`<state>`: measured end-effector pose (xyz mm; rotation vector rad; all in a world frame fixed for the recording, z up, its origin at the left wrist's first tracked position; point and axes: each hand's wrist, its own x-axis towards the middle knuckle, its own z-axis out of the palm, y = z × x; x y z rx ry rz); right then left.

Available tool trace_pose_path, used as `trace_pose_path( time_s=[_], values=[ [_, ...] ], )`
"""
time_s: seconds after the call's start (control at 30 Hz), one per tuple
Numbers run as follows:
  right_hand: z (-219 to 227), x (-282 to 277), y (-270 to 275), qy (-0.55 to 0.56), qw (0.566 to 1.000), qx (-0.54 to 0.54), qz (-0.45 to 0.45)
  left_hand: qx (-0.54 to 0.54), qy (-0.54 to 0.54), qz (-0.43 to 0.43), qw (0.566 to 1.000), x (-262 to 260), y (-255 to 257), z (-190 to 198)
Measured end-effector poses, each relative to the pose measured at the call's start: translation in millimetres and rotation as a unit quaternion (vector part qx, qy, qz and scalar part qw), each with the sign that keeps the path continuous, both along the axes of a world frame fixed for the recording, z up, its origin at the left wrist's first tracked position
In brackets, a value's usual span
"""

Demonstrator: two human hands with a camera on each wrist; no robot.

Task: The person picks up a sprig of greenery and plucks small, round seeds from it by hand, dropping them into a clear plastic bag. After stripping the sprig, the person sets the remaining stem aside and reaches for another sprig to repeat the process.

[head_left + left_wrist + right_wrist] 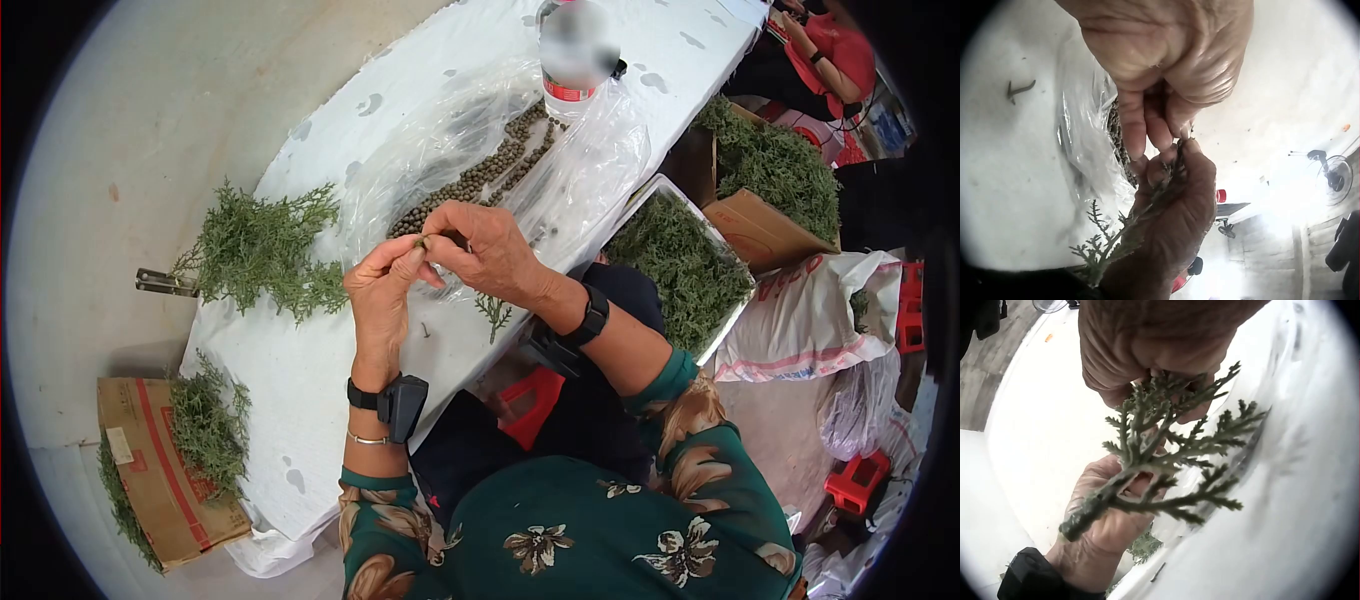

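Head view centre: both hands meet above the white-covered tabletop [300, 370], fingertips pinching a small green feathery sprig [1166, 450]. Right hand [490, 250] grips its upper part, left hand [385, 290] pinches beside it; the sprig's stem hangs below them, over a clear plastic bag of round brown seeds [480, 175].

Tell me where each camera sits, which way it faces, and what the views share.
Head: worn on the head, looks down at the table; shows both forearms, the left hand, the right hand and the bag of seeds.
Left wrist: on the left wrist, looks along the palm; shows both hands' fingers meeting at the sprig.
Right wrist: on the right wrist, looks past its fingers; shows the sprig up close, the left hand behind.
Shared: all show both hands and the sprig.
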<state>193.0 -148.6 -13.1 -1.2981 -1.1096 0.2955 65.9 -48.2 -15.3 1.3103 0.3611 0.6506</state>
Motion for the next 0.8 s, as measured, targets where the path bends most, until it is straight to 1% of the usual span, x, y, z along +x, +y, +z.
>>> trace_pose_path(
  time_s=[0.17,0.4,0.8],
  values=[
    [-3.0,-0.8,1.6,-0.015,1.0,0.016,-0.007,0.005,-0.002,0.002,1.0,0.2,-0.1,-0.8],
    [-4.1,-1.0,2.4,0.028,1.0,-0.003,0.01,-0.004,-0.008,-0.004,1.0,0.3,-0.7,-0.1],
    [-3.9,-1.6,2.0,0.042,0.999,-0.008,0.013,-0.011,-0.013,-0.01,1.0,0.3,-1.5,-0.1]
  ],
)
